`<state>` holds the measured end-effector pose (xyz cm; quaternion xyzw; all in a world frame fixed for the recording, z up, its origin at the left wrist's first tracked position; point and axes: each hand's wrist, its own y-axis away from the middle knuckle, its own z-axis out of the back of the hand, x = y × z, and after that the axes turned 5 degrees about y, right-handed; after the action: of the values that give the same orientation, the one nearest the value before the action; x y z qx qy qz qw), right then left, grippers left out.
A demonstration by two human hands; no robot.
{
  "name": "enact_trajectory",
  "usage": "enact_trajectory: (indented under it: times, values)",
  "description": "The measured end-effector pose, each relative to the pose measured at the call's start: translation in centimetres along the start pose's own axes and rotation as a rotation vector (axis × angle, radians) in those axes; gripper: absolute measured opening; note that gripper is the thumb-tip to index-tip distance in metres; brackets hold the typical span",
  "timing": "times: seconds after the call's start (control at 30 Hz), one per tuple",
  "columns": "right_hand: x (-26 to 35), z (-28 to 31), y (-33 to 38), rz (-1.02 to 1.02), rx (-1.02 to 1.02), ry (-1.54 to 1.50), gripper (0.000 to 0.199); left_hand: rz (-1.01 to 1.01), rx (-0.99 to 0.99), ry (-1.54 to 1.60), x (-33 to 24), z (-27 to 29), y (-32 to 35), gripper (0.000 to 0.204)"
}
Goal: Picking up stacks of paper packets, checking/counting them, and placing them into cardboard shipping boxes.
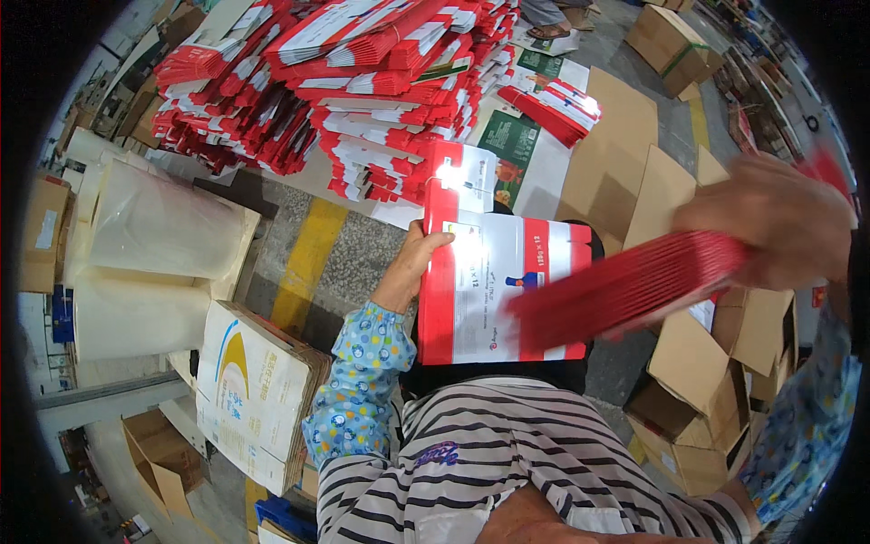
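A flattened red-and-white carton [476, 308] lies across my lap, its flap folded out at the far side. My left hand [410, 263] grips its left edge, thumb on the top face and the other fingers mostly hidden beneath. Raised at the right, my right hand [766, 218] is smeared by motion but closed round the end of a stack of flattened red cartons [634, 286]. That stack slants down to the left, with its layered edges showing, and its lower end overlaps the right part of the carton on my lap.
A large heap of bundled red-and-white cartons [381, 91] rises ahead. A smaller bundle [557, 109] lies on cardboard sheets beyond my lap. Open cardboard boxes [698, 390] stand at the right. Large pale rolls [145, 263] and a stack of white cartons [258, 385] stand at the left.
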<state>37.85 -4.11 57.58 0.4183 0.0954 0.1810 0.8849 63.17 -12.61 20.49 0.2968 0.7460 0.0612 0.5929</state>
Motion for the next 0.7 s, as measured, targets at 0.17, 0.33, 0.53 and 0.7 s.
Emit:
enact_trajectory:
  times: [0.17,0.33,0.53,0.7]
  values:
    - [6.7,1.4,-16.6,0.296,0.367,0.420,0.047,0.041,0.064,0.100,0.5,0.1,-0.6,0.059]
    - [6.8,-2.5,-29.3,0.428,0.059,0.452,0.051,0.057,0.136,0.305,2.5,0.4,-1.2,0.053]
    - [2.8,-10.1,-30.3,0.599,-0.958,0.203,0.067,0.132,0.163,0.476,2.4,1.3,-0.3,0.056]
    - [-4.5,-22.4,-24.2,-0.186,-1.472,-0.463,0.062,0.117,0.122,0.214,0.2,0.4,0.3,0.061]
